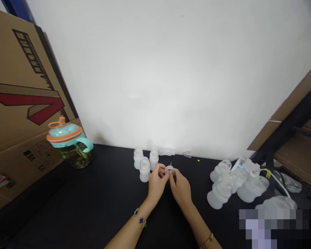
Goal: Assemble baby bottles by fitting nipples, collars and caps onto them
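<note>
Near the middle of the black table, my left hand and my right hand meet around a small translucent ring-shaped piece. The fingers of both hands are closed on it, one hand on each side. Just left of my left hand stands a small white bottle with a clear cap. Behind it are two similar upright bottles, one at the left and one at the right. My fingers partly cover the ring-shaped piece.
A turquoise and orange lidded jug stands at the left beside cardboard boxes. Several capped bottles and a white cable lie at the right. A clear cap and a white bottle rest by the white wall.
</note>
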